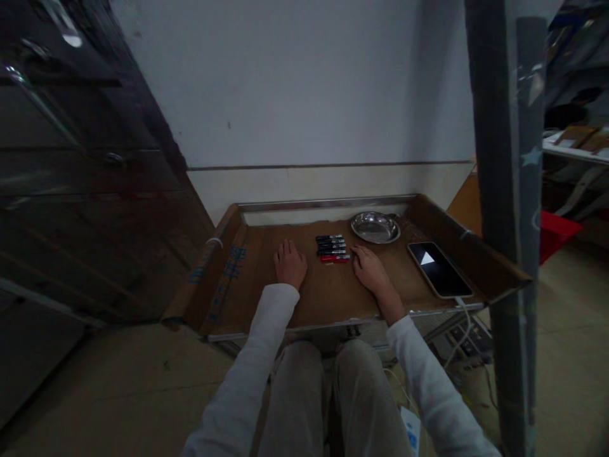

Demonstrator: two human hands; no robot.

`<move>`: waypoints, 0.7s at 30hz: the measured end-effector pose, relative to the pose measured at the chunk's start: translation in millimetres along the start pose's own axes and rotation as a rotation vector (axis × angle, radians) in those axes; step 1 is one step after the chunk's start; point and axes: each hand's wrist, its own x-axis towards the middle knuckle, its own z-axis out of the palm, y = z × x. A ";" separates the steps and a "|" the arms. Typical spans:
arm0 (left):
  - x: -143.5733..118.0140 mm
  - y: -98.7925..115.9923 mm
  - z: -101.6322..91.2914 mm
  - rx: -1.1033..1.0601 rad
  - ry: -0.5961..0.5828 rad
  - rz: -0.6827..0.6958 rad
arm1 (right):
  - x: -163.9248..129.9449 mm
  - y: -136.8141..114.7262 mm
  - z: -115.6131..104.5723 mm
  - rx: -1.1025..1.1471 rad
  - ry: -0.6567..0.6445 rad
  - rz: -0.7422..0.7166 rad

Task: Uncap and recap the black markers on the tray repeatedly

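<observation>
Though near markers [331,244], right fingers [361,251] well inside rim [476,252]

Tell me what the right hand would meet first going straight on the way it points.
The right hand would probably meet the row of markers first, at the ends nearest it; depth is unclear, so it might pass just over them.

Shiny metal dish [375,228], matt cardboard lining [328,292], smooth plastic markers [330,245], glossy phone screen [441,271]

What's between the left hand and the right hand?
Black and red pens lie between the left hand and the right hand; the head view shows it.
</observation>
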 end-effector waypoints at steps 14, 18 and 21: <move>1.0 3.4 -10.3 -0.128 0.073 0.023 | 1.1 -25.6 -19.5 -0.082 0.026 0.068; -2.6 11.1 -19.7 -0.280 -0.031 0.353 | 1.8 -34.2 -26.0 -0.037 -0.017 -0.061; -8.2 18.7 -23.7 -0.214 -0.136 0.545 | 1.5 -35.0 -25.2 -0.034 -0.085 -0.122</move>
